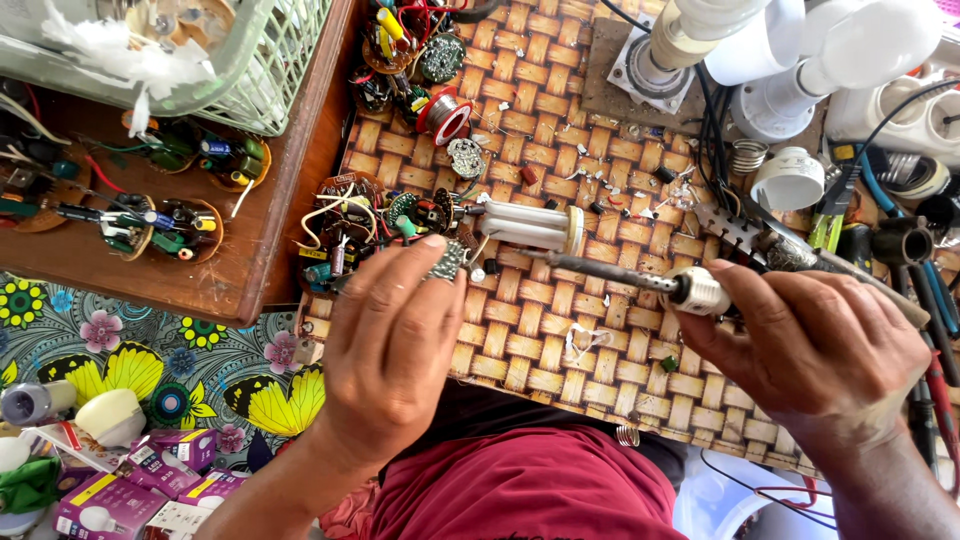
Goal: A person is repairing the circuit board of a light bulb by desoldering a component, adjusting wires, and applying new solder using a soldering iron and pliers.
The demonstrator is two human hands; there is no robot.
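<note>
The left hand (395, 345) is pinching a small round circuit board (449, 259) on the woven mat (520, 330). The right hand (815, 345) is gripping a soldering iron (610, 272), its tip probably touching the board. Next, it needs a steady touch.

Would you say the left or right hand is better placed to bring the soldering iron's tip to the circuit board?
Right: the right hand holds the soldering iron, tip toward the circuit board under the left hand.

Soldering iron (610, 272) lying level over woven mat, tip by small round circuit board (450, 258), held tilted
</note>
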